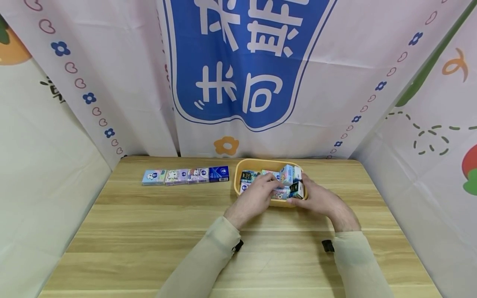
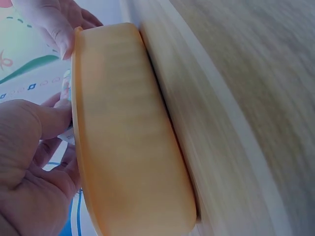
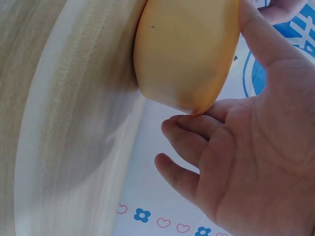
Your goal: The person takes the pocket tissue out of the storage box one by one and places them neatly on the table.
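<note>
A yellow basket point(image 1: 241, 162) stands near the table's back edge with several small, colourful tissue packs point(image 1: 247, 176) in it. My left hand point(image 1: 257, 192) reaches over the front rim, its thumb and fingers pinching a light-coloured tissue pack point(image 2: 66, 88) inside; the fingertips are partly hidden. At the basket's right end, my right hand point(image 1: 316, 196) grips the corner, thumb at the front rim and fingers by the right side. Close to that thumb a black tissue pack point(image 1: 297, 190) stands on edge. A light-blue one point(image 1: 286, 175) rises above the others behind it.
Left of the basket lies a row of tissue packs: a light-blue one point(image 1: 153, 177), two pale patterned ones and a dark-blue one point(image 1: 218, 174). The wooden table point(image 1: 149, 231) is bounded behind by a printed curtain point(image 1: 331, 103), with hangings on both sides.
</note>
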Action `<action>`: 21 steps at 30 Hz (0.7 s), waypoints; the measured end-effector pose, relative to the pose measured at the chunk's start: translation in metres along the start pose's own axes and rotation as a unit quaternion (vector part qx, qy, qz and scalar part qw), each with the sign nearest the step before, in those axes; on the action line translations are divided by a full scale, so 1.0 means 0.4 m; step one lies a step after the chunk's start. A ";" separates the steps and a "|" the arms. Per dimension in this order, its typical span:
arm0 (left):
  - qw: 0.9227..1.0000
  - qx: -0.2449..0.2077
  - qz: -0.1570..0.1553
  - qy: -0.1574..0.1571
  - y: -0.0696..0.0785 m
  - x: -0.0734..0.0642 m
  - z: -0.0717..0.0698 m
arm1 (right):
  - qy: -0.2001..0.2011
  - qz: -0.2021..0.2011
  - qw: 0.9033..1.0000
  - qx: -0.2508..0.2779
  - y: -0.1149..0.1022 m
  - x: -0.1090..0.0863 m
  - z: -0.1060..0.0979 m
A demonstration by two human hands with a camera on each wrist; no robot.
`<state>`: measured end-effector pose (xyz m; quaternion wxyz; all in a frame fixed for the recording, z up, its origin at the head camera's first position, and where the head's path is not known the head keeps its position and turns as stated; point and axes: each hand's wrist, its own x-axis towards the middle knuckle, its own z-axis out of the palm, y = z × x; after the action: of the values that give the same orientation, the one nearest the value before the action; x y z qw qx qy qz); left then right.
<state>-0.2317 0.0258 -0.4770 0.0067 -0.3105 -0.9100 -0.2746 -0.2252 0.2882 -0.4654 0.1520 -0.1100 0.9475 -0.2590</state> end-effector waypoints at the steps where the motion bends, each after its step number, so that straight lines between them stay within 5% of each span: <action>1: 1.000 0.001 0.003 0.003 0.000 0.001 0.000 | 0.000 0.000 1.000 0.000 0.000 -0.001 0.000; 11: 0.999 -0.006 0.017 0.044 -0.007 0.000 -0.023 | 0.001 0.000 1.000 0.001 0.001 -0.004 0.000; 21: 0.997 -0.010 0.017 0.069 -0.007 -0.018 -0.084 | -0.003 0.026 1.000 -0.005 -0.005 -0.007 0.000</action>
<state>-0.2326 0.0030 -0.4511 0.0708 -0.3060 -0.8995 -0.3038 -0.2223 0.2873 -0.4635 0.1610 -0.0872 0.9508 -0.2498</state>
